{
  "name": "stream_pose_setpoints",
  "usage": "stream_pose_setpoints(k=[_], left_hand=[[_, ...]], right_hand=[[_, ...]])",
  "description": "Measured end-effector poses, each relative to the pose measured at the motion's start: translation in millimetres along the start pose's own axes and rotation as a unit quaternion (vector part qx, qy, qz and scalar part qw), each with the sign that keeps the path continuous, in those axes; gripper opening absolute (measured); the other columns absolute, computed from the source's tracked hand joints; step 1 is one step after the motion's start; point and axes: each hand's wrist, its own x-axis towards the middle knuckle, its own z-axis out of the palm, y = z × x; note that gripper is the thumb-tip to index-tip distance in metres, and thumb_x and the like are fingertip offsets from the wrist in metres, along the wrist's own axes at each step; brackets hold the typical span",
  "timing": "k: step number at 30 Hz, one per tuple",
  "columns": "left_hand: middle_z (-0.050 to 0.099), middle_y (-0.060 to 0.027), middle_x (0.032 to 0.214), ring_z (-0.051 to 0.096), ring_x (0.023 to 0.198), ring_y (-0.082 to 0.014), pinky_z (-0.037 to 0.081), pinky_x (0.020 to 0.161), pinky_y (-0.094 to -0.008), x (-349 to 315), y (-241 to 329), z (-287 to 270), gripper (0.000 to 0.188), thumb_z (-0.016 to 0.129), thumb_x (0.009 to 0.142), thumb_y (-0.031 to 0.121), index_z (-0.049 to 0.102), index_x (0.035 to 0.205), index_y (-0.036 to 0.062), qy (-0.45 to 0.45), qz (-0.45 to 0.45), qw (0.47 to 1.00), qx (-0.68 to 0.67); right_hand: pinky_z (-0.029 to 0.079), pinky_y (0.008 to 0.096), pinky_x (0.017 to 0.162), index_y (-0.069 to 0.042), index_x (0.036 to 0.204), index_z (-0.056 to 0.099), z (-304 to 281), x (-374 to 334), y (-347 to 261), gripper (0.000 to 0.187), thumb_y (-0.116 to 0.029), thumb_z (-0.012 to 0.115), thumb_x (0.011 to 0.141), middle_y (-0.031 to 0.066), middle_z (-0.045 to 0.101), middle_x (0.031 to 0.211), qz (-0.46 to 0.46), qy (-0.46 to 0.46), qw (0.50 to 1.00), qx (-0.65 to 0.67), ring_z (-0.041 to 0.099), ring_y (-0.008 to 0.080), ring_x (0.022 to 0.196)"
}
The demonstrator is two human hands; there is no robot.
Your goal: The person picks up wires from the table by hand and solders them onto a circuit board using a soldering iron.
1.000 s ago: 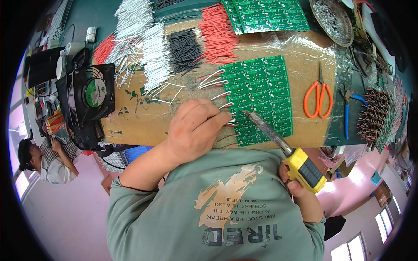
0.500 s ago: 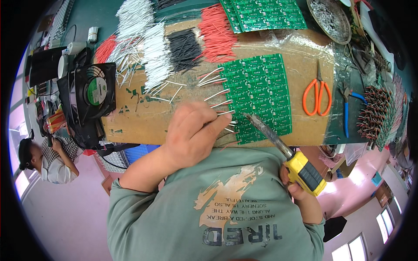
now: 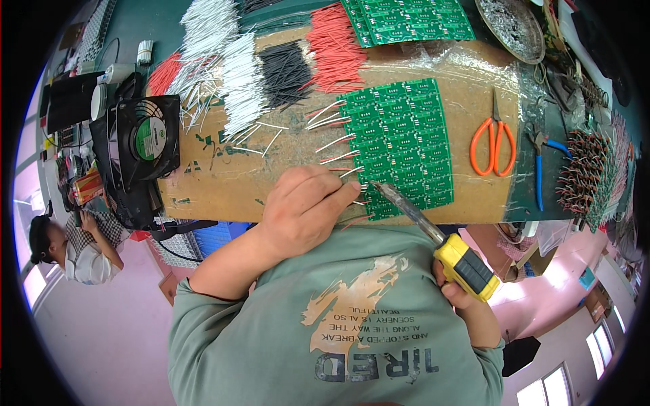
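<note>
A green circuit board panel (image 3: 406,135) lies on the brown work mat, with thin white and red wires (image 3: 336,141) sticking out from its left edge. My left hand (image 3: 305,206) is closed beside the lower part of that edge, its thumb and forefinger pinching what looks like a wire end against the board. Most of that wire is hidden by the fingers. In my right hand (image 3: 453,287) is a yellow and black soldering iron (image 3: 468,267). Its metal tip slants up and left to the board's left edge, just right of my left fingertips.
Piles of white (image 3: 242,81), black (image 3: 286,73) and red wires (image 3: 336,54) lie beyond. A fan (image 3: 139,135) stands left. Orange-handled scissors (image 3: 494,145), blue-handled pliers (image 3: 539,169) and wired boards (image 3: 586,176) lie right. More panels (image 3: 413,20) and a round dish (image 3: 512,30) are behind.
The soldering iron has shifted left, bringing its tip closer to the board's edge and my left fingertips. My left hand has moved slightly and stays closed.
</note>
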Motion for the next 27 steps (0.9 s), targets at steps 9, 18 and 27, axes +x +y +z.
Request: stream_pose_setpoints(k=[9,18,27], left_hand=[[0.062,-0.0065,0.088,0.061,0.080,-0.0250,0.050,0.068,-0.0344,1.5,0.1,2.3,0.041,0.076,0.062,-0.007,0.075,0.103,0.0002,0.001,-0.007,1.000,-0.008],[0.060,-0.0071,0.088,0.060,0.078,-0.0252,0.049,0.066,-0.0346,1.8,0.2,3.5,0.042,0.074,0.062,-0.009,0.074,0.103,-0.0010,0.004,-0.003,1.000,-0.012],[0.060,-0.0075,0.087,0.059,0.077,-0.0254,0.048,0.065,-0.0345,1.4,0.3,4.6,0.043,0.074,0.061,-0.009,0.074,0.104,-0.0019,0.007,0.003,1.000,-0.005]], right_hand=[[0.041,0.0374,0.052,-0.015,0.066,0.053,0.7,-1.8,4.5,0.043,-0.047,0.069,0.088,0.0029,0.053,0.064,0.004,-0.006,1.000,-0.021,0.055,0.0261,0.056],[0.043,0.0374,0.053,-0.015,0.066,0.054,1.7,-5.2,8.1,0.042,-0.049,0.068,0.088,0.0029,0.054,0.065,0.008,-0.011,0.999,-0.048,0.056,0.0262,0.058],[0.043,0.0362,0.055,-0.014,0.068,0.055,2.1,-6.0,8.4,0.041,-0.047,0.072,0.086,0.0015,0.055,0.065,0.013,0.000,0.999,-0.030,0.057,0.0249,0.059]])
